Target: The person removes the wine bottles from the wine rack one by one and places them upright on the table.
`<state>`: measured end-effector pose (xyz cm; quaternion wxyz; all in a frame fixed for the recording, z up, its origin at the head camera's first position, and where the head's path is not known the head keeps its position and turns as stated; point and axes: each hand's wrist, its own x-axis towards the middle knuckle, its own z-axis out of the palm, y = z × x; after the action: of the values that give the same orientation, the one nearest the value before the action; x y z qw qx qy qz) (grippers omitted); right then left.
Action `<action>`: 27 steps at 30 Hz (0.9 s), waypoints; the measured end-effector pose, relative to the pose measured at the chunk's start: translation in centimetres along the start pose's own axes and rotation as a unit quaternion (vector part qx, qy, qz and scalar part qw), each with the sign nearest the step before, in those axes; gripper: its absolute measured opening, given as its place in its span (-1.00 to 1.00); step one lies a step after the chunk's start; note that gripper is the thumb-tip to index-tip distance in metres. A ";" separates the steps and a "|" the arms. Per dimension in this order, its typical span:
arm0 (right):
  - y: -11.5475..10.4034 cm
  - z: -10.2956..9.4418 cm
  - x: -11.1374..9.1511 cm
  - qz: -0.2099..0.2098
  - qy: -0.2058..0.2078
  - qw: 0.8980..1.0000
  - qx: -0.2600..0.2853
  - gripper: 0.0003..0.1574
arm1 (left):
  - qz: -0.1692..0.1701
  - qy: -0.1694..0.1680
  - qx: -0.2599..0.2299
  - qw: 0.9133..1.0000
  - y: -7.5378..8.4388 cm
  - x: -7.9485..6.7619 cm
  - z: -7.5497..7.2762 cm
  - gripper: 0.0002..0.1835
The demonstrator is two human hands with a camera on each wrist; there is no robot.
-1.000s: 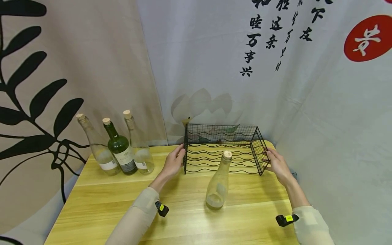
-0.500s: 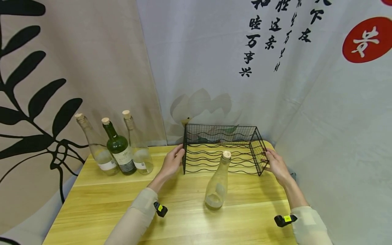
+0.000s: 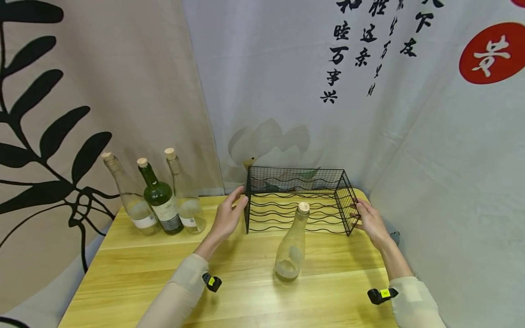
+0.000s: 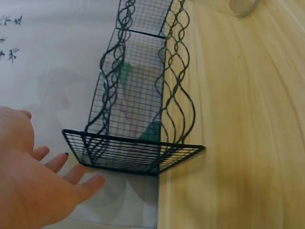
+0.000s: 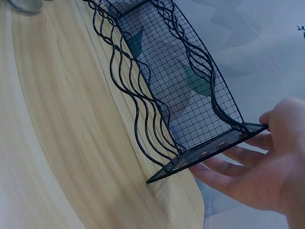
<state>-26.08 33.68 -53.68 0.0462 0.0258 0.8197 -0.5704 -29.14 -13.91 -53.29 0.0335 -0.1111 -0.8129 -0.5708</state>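
A black wire wine rack (image 3: 295,212) with wavy rails and mesh panels stands at the back of the wooden table. Beside its left end, my left hand (image 3: 227,216) has its fingers spread; in the left wrist view a gap shows between the fingers (image 4: 88,188) and the end panel. My right hand (image 3: 371,221) is at the other end, its fairly straight fingers (image 5: 219,167) against the outside of the mesh panel and the thumb at the panel's edge. In front of the rack, a clear corked bottle (image 3: 291,255) stands upright.
At the table's back left stand two clear corked bottles (image 3: 137,209) and a green wine bottle (image 3: 162,200) with a label. A printed curtain (image 3: 279,82) hangs close behind the rack. Another pale curtain (image 3: 451,182) closes off the right side.
My left hand has come slightly away from the rack's left end, its fingers spreading. The right hand, rack and bottles have stayed in place.
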 end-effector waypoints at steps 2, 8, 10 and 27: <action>0.0 0.0 0.0 -0.001 0.001 1.000 -0.002 -0.12 | 0.012 0.002 0.001 1.000 0.3 -0.1 -0.1 -0.33; -0.3 0.0 -0.2 -0.002 0.008 1.000 -0.011 -0.10 | 0.040 0.003 -0.001 0.999 1.5 -0.5 -0.3 -0.35; -0.4 -0.1 -0.3 -0.003 0.009 1.000 -0.014 -0.09 | 0.050 -0.001 -0.002 0.999 2.0 -0.7 -0.3 -0.34; 0.3 0.0 0.0 -0.010 0.003 1.000 -0.025 -0.11 | 0.166 -0.054 -0.028 0.984 8.3 -3.4 1.1 -0.38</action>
<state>-26.07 33.80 -53.98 0.0386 0.0182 0.8339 -0.5503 -23.97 -10.67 -46.63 0.0804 -0.2765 -0.7671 -0.5732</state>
